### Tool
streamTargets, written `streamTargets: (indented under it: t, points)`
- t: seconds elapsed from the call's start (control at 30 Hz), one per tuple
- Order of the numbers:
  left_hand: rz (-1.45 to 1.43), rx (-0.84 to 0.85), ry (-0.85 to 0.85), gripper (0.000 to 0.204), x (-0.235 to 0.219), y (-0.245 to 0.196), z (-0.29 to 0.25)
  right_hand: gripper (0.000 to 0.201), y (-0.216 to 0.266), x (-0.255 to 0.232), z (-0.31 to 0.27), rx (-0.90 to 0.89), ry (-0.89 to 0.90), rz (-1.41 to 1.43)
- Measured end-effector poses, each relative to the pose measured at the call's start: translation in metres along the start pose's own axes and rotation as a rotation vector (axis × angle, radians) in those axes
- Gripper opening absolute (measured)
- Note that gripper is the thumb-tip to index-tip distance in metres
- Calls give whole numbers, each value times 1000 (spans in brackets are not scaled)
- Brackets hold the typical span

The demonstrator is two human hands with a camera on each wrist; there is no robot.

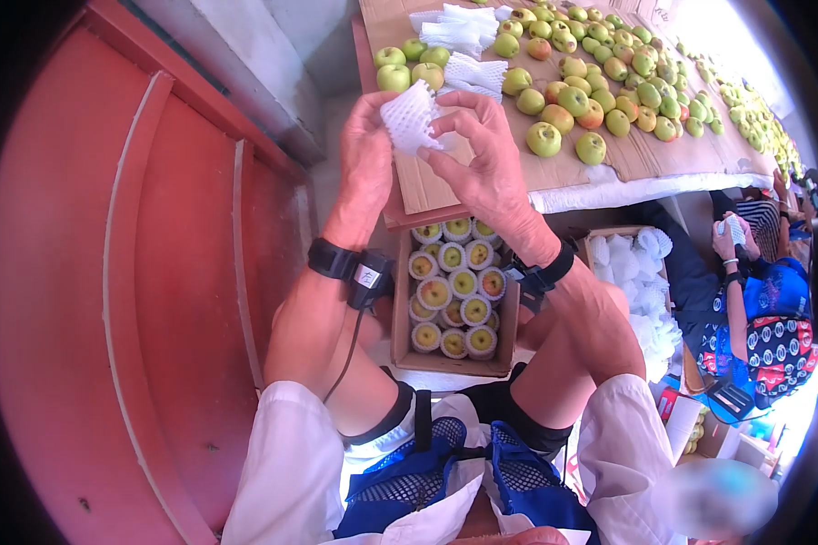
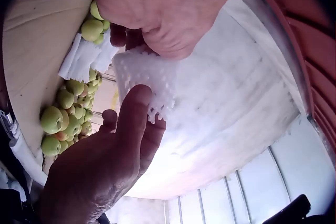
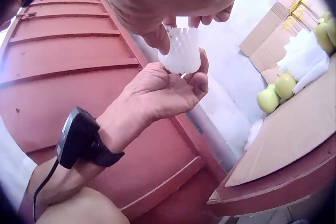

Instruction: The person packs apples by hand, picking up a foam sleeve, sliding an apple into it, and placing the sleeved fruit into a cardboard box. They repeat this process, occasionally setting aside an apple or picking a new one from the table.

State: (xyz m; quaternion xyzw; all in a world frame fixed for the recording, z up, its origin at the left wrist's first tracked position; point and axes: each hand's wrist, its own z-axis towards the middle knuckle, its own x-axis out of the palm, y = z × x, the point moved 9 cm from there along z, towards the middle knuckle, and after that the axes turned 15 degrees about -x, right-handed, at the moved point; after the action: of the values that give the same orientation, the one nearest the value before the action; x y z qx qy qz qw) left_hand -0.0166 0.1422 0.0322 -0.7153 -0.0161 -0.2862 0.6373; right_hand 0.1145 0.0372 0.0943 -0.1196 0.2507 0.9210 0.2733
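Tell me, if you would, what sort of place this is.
It looks like a fruit-packing area: loose apples lie on a cardboard-covered table, a carton below holds netted apples, and foam nets lie beside the loose fruit.

Cannot see inside the net (image 1: 410, 118). Cannot see all of the left hand (image 1: 366, 150) in the left wrist view, or of the right hand (image 1: 483, 150) in the right wrist view, both cut off up top. Cannot see under the top apples (image 1: 463, 283) in the box (image 1: 454, 366). Cannot make out the blurry patch (image 1: 720, 498) or count the tiny far apples (image 1: 762, 127).
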Motion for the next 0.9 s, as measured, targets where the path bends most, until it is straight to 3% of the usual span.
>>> streamTargets:
  t: [0.13,0.23,0.33,0.43,0.53,0.67,0.9]
  points:
    - [44,49,-62,23,-2,-7,-4,33,-14,5,-6,42,26,18]
    - [342,135,-127,20,5,-18,-11,40,-50,16,-29,548,6,350]
    - [469,190,-132,18,14,-19,-14,45,-58,30,-42,766,1,691]
    - [655,172,-213,16,21,-20,-20,38,-66,40,-48,832,-11,860]
    - [727,292,-268,18,21,-28,-24,33,-73,31,-50,913,-159,896]
    - [791,363,-291,20,22,-35,-26,28,-83,26,-53,927,-179,878]
    - [797,277,-269,18,21,-26,-25,22,-86,27,-47,888,-207,959]
